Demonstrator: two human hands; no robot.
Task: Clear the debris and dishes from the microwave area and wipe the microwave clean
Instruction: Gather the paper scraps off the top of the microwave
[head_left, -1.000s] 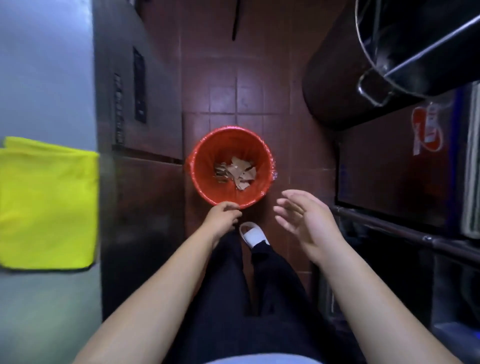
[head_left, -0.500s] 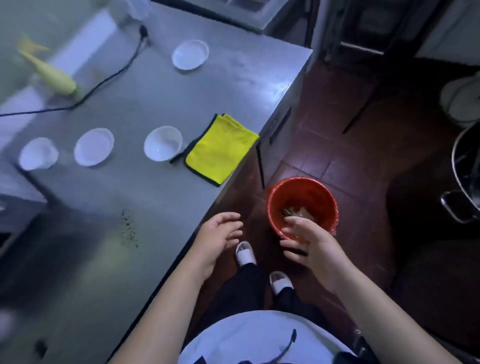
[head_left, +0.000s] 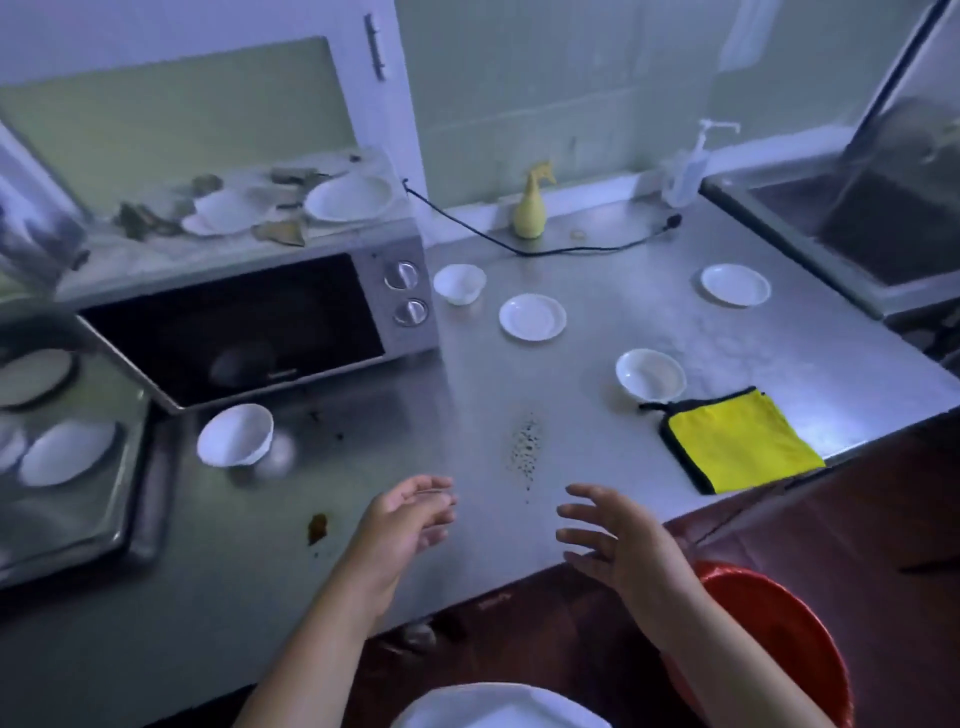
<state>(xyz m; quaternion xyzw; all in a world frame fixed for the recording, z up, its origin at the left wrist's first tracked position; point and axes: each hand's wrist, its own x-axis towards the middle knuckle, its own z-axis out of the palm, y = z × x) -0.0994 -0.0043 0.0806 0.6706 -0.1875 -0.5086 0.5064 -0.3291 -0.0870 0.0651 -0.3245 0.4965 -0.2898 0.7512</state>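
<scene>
Having left the red bucket (head_left: 769, 623) by the feet, the left hand (head_left: 410, 525) and right hand (head_left: 618, 545) hovered empty and loosely spread over the counter (head_left: 597, 415), while scraps (head_left: 280, 231) and plates (head_left: 348, 197) on the microwave (head_left: 260, 322) awaited clearing.

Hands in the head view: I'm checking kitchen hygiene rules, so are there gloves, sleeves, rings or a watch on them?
No gloves: the left hand and right hand are bare. Both forearms are uncovered as far as the frame shows, no sleeve in view. No ring, watch or bracelet visible, though the picture is soft. White clothing shows at the bottom edge.
</scene>
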